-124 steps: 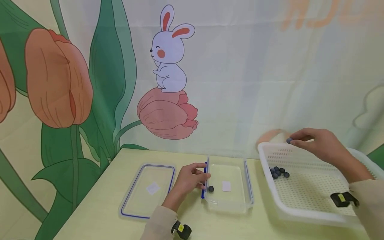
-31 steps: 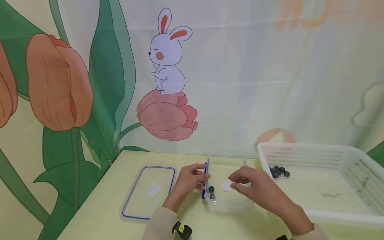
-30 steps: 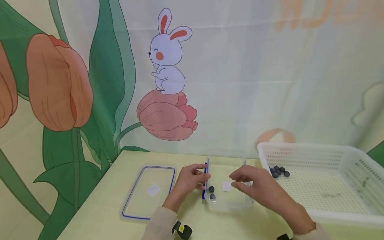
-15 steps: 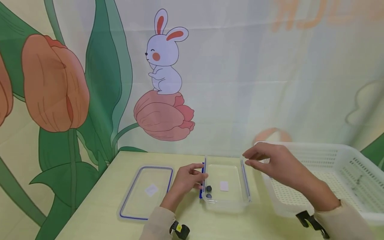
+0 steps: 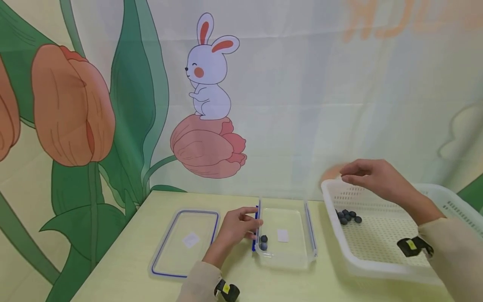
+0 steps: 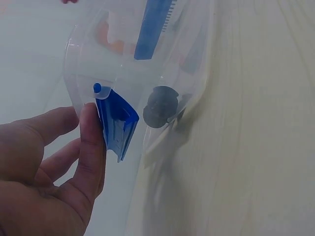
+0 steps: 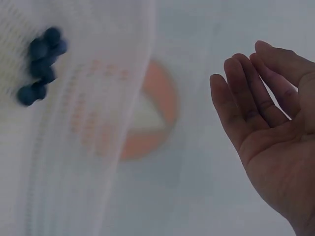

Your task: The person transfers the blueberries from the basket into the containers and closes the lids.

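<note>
A clear plastic food container [image 5: 302, 260] stands in the middle of the table, a blue latch [image 6: 118, 123] hanging at its left side. My left hand [image 5: 237, 226] grips that left wall, thumb over the rim and fingers outside. Inside, by the same wall, lie two blueberries [image 5: 263, 242]; the left wrist view shows them through the plastic. My right hand [image 5: 381, 178] hovers over the back rim of a white basket [image 5: 371, 266]. Its fingers [image 7: 236, 83] are loosely bent, with nothing between them. Several blueberries [image 5: 348, 217] sit in the basket's left back corner.
Left of the container lies its clear lid [image 5: 185, 243] with a blue seal, flat on the pale yellow table [image 5: 124, 247]. A printed curtain [image 5: 286, 105] with a rabbit and tulips hangs right behind the table's back edge.
A blueberry once pinched in my right hand now lies in the container beside the first one. That hand has moved back right, from over the container to the basket. My left hand keeps its grip.
</note>
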`<action>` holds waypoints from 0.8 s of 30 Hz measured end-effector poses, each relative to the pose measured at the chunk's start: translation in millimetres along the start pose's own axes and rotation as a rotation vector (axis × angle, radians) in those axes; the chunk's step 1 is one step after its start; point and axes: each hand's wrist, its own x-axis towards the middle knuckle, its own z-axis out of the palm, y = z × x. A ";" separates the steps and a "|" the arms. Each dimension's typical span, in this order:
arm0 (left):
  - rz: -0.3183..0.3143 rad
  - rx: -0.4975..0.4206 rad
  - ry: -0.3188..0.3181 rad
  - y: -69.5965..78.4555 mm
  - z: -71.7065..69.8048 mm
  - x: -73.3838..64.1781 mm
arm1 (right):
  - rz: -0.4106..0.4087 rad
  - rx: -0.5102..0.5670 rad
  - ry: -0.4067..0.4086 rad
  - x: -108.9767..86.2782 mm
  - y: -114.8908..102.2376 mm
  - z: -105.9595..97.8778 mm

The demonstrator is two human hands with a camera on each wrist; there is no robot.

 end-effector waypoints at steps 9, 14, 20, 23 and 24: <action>0.001 0.012 0.009 -0.5 0.0 0.4 | 0.079 -0.006 -0.068 5.0 73.3 20.6; 0.008 -0.002 -0.002 0.6 -1.1 -0.9 | 0.142 0.003 -0.175 1.5 105.3 33.3; 0.032 -0.014 -0.014 2.7 -2.1 -2.9 | 0.173 0.000 -0.293 1.7 123.0 43.2; 0.026 -0.006 -0.012 2.7 -1.9 -3.0 | 0.184 0.000 -0.333 3.6 126.5 48.5; 0.022 -0.006 -0.012 2.3 -1.7 -2.7 | 0.193 -0.002 -0.346 4.2 127.9 50.6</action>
